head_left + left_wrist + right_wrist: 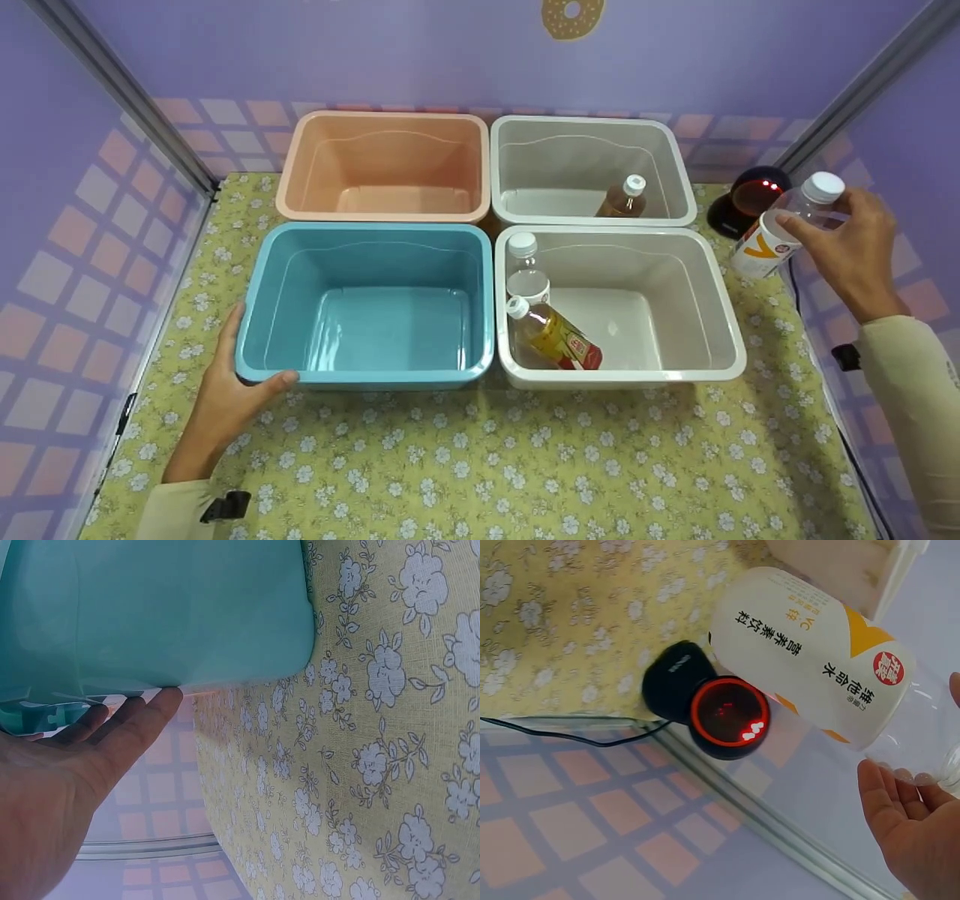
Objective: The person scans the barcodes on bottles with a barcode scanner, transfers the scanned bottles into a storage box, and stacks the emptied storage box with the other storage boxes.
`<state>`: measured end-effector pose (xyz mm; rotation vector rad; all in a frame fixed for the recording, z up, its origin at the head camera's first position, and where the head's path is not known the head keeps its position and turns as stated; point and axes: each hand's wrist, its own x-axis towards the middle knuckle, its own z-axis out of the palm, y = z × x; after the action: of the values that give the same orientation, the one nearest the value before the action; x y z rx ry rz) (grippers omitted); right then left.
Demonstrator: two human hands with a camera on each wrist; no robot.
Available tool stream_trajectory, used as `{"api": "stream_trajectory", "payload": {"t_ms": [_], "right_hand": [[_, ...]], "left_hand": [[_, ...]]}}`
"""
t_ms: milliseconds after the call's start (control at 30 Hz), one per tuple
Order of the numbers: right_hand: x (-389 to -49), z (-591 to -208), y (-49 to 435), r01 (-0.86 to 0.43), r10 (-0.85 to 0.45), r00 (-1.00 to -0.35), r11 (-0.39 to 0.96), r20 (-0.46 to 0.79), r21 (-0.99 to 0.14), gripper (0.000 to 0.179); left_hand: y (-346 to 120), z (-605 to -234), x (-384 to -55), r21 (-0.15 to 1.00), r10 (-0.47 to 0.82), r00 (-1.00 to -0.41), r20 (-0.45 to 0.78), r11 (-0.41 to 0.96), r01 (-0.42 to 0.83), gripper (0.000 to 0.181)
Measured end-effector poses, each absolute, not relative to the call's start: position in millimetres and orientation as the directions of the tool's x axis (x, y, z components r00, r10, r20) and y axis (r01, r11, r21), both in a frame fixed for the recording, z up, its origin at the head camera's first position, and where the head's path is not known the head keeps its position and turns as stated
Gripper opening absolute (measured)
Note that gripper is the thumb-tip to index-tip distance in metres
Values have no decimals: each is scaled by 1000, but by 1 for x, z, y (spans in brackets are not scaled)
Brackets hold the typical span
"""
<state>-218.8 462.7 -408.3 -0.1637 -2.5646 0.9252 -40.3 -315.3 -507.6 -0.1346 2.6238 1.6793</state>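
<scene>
My right hand (pixel 859 244) holds a clear plastic bottle (pixel 769 238) by its upper part, thumb on one side and fingers on the other. This bottle has a white cap and a white label with orange marks; it tilts in front of a black scanner (pixel 752 199) with red lights. In the right wrist view, the label (pixel 806 652) faces the camera beside the scanner. My left hand (pixel 225 397) rests at the front left corner of a blue bin (pixel 375 376). Its straight fingers (pixel 135 724) touch the outer wall, and the thumb lies at the front rim.
Behind the blue bin stands a peach bin (pixel 382 217). The front right white bin (pixel 622 375) contains a clear bottle (pixel 527 281) and a yellow-labelled drink bottle (pixel 562 337). A brown drink bottle (pixel 624 201) stands in the grey bin (pixel 592 124) at the back right.
</scene>
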Motion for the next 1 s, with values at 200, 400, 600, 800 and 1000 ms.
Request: {"api": "stream_trajectory", "payload": {"t_ms": [200,400,600,800,1000], "right_hand": [[-223,-420,473,21,269,-913,782,307,-623,58],[-225,-428,482,69,302,-914,772,270,-631,58],[-227,-432,489,99,330,-909,763,254,-639,60],[-231,-434,496,186,379,-909,739,172,-648,53],[-234,-436,500,255,419,-901,724,114,-641,48]], "left_hand": [[-314,-508,-40,902,-62,-996,-64,424,-84,124],[-313,-507,-39,904,-56,-996,-70,418,-87,123],[-313,-507,-39,912,-56,-997,-62,402,-79,123],[-314,-507,-39,910,-61,-995,-74,404,-93,123],[-315,-508,-40,915,-58,-995,-83,392,-99,123]]}}
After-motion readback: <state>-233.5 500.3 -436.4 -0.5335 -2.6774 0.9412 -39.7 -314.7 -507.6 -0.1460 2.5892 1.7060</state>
